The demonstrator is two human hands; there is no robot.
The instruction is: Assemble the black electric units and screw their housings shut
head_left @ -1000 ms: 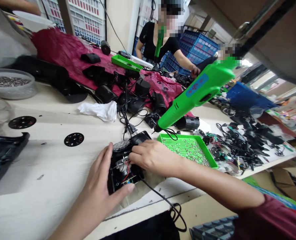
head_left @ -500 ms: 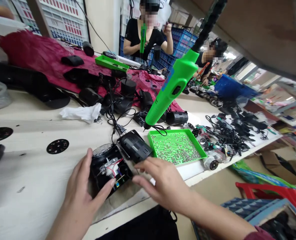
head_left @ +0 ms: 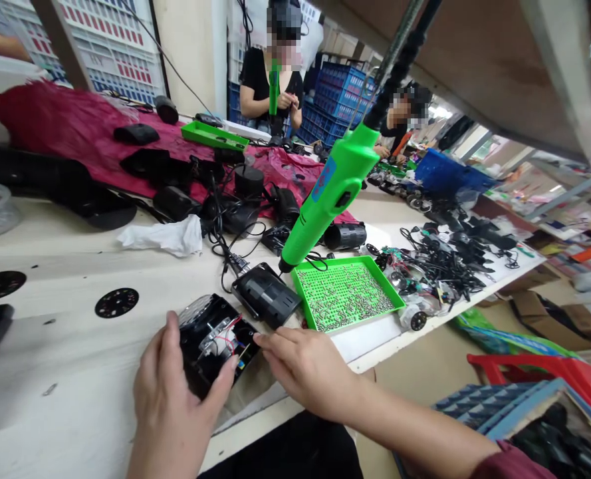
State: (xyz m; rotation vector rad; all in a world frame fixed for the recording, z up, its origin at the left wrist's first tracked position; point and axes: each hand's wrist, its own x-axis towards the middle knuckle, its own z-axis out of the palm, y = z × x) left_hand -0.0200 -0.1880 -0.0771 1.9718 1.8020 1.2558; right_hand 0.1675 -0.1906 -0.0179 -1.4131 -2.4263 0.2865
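My left hand (head_left: pixel 175 399) grips an open black appliance housing (head_left: pixel 194 359) near the table edge, thumb on the near side and fingers on the left. Inside the housing show a metal and white motor, red wires and a small circuit board. My right hand (head_left: pixel 310 372) has its fingers pressed together at the housing's right corner; whatever lies between the fingertips is hidden. Just behind sits a black slotted casing (head_left: pixel 268 296) with a power plug (head_left: pixel 239 263) beside it. A green electric screwdriver (head_left: pixel 325 199) hangs tip-down above that casing, untouched by either hand.
Right of the casing stands a green tray (head_left: pixel 401 307) of small screws. Black parts and cables (head_left: pixel 449 259) are heaped farther right. Black discs (head_left: pixel 117 303) and a crumpled white cloth (head_left: pixel 163 235) lie left. Across the table, a co-worker (head_left: pixel 270 96) has both hands together.
My right hand has moved in to the housing's corner, its fingers now closer together. My left hand still holds the housing. The co-worker's raised hand has come down.
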